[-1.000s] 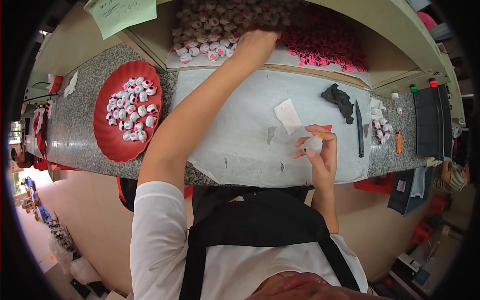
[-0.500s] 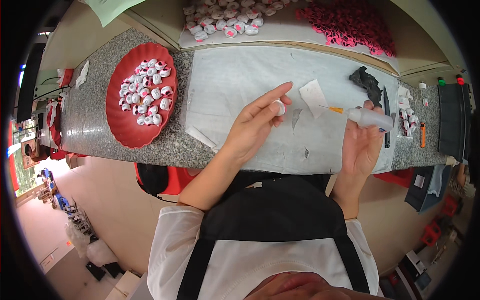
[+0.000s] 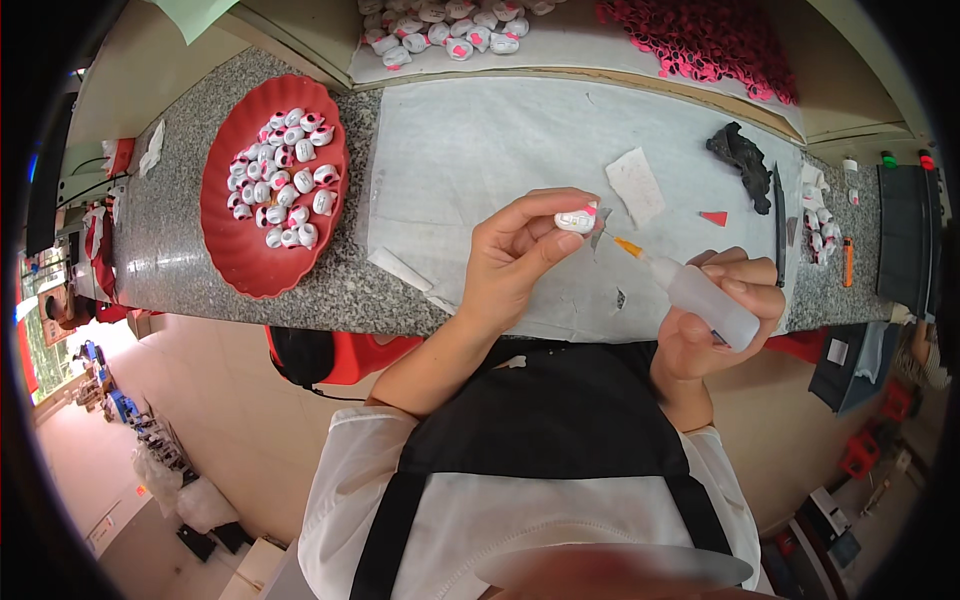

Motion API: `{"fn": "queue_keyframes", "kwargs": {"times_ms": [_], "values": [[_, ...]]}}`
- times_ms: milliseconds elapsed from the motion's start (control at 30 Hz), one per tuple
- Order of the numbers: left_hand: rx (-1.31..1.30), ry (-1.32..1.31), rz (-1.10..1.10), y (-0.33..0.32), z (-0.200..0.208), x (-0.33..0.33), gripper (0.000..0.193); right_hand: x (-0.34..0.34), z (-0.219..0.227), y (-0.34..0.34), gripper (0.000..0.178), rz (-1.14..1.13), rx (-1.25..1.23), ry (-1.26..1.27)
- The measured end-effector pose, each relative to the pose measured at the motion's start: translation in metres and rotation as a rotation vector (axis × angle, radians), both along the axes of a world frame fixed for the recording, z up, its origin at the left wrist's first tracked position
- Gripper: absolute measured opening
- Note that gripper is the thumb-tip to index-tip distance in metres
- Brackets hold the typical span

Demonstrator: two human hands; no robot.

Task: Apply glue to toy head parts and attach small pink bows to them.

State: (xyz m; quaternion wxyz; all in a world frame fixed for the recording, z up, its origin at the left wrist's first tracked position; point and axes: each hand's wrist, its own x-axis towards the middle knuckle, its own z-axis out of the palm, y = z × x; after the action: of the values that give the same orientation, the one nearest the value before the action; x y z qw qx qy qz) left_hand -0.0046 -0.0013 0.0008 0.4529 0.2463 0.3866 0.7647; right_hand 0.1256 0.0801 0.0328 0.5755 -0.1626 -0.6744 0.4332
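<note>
Between the thumb and fingers of my left hand (image 3: 515,255) is a small white rounded piece (image 3: 576,219) with a pink patch at its end. My right hand (image 3: 722,310) is wrapped round a translucent squeeze bottle (image 3: 712,305) with an orange needle tip (image 3: 628,247). The bottle is tilted, its needle pointing up and left toward the white piece, close to it; whether they touch I cannot tell. Similar white and pink pieces lie in a red scalloped dish (image 3: 222,215) at the left.
White sheeting (image 3: 430,150) covers the worktop, bearing a white paper scrap (image 3: 635,187), a small red piece (image 3: 713,218), a crumpled black cloth (image 3: 740,165) and a dark pen-like tool (image 3: 780,225). On the shelf behind are white pieces (image 3: 440,35) and a pink heap (image 3: 700,50).
My right hand has brought the bottle left and nearer to me, turning its needle toward the white piece. My left hand has turned that piece, showing its pink end. A red piece shows on the sheeting.
</note>
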Motion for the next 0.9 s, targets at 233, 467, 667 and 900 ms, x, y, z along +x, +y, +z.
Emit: {"fn": "queue_keyframes", "kwargs": {"times_ms": [233,467,667,900], "values": [[0.012,0.009,-0.010,0.0010,0.0000,0.0008,0.035,-0.0011,0.0019,-0.0015,0.042,0.114,0.053,0.019],[0.010,0.019,-0.032,0.0003,0.0002,0.0005,0.034,-0.0011,0.0002,-0.0016,0.041,0.147,0.062,-0.009],[0.010,0.018,-0.024,0.0008,-0.0005,0.0006,0.033,0.0010,-0.0007,0.0008,0.040,0.185,0.070,-0.009],[0.004,-0.002,-0.042,-0.0004,0.0019,0.0002,0.033,0.0002,0.0002,0.0013,0.041,0.130,0.084,-0.009]]}}
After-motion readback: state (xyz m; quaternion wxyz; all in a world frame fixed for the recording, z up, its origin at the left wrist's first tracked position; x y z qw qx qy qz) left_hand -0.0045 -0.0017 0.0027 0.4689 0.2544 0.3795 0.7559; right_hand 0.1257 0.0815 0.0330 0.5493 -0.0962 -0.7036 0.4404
